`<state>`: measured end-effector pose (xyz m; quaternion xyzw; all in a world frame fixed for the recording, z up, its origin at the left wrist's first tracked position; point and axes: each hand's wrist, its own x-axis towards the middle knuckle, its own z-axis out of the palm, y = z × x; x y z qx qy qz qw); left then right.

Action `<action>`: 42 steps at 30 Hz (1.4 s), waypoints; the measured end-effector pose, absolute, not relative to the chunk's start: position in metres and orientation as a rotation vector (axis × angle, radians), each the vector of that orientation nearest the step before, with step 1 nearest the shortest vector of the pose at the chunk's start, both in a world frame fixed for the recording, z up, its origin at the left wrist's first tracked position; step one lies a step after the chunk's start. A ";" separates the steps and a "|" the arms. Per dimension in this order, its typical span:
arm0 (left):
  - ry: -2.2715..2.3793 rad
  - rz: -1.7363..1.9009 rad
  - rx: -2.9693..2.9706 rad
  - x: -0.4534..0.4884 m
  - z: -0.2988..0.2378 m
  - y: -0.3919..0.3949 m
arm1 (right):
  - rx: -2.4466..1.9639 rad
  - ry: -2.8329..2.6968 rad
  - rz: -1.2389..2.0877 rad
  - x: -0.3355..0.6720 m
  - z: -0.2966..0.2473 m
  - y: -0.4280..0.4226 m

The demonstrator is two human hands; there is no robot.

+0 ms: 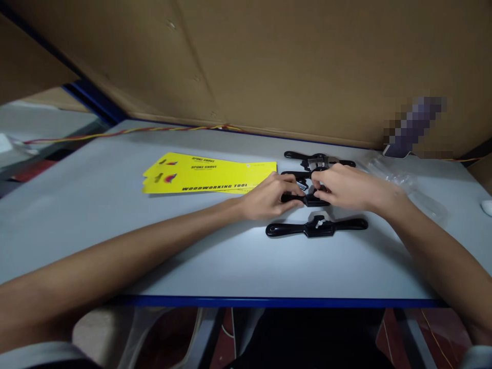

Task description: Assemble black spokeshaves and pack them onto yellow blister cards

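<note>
Several black spokeshaves lie in a row on the grey table (115, 225). My left hand (269, 197) and my right hand (348, 187) meet over one spokeshave (313, 200) in the middle of the row, fingers curled and pinching its handles and centre. A nearer spokeshave (317, 227) lies untouched just in front of my hands. Behind them lie two more, the farthest spokeshave (319, 158) close to the cardboard wall.
Yellow printed cards (207, 173) reading "woodworking tool" are stacked left of the tools. Clear plastic bags (400, 177) lie at the right. A red-and-yellow cable (126, 130) runs along the back edge. A cardboard wall (269, 66) stands behind the table.
</note>
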<state>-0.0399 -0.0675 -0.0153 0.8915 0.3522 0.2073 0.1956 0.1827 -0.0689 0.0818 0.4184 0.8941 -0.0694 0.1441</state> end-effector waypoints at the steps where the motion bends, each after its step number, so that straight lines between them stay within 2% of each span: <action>1: 0.986 0.581 2.497 -0.040 -0.015 -0.068 | 1.182 2.605 -0.234 0.184 0.081 -0.067; 6: 0.991 0.570 2.483 -0.040 -0.016 -0.067 | 1.156 2.633 -0.315 0.191 0.079 -0.063; 12: 0.987 0.577 2.500 -0.040 -0.017 -0.066 | 1.194 2.556 -0.138 0.188 0.086 -0.069; 21: 0.979 0.570 2.501 -0.041 -0.017 -0.065 | 1.136 2.547 -0.210 0.185 0.083 -0.072; 29: 0.962 0.581 2.511 -0.040 -0.017 -0.066 | 1.173 2.626 0.093 0.174 0.079 -0.074; 36: 0.969 0.572 2.500 -0.041 -0.017 -0.066 | 1.191 2.551 -0.120 0.184 0.084 -0.071; 42: 1.004 0.614 2.516 -0.041 -0.020 -0.065 | 1.169 2.495 -0.160 0.185 0.088 -0.072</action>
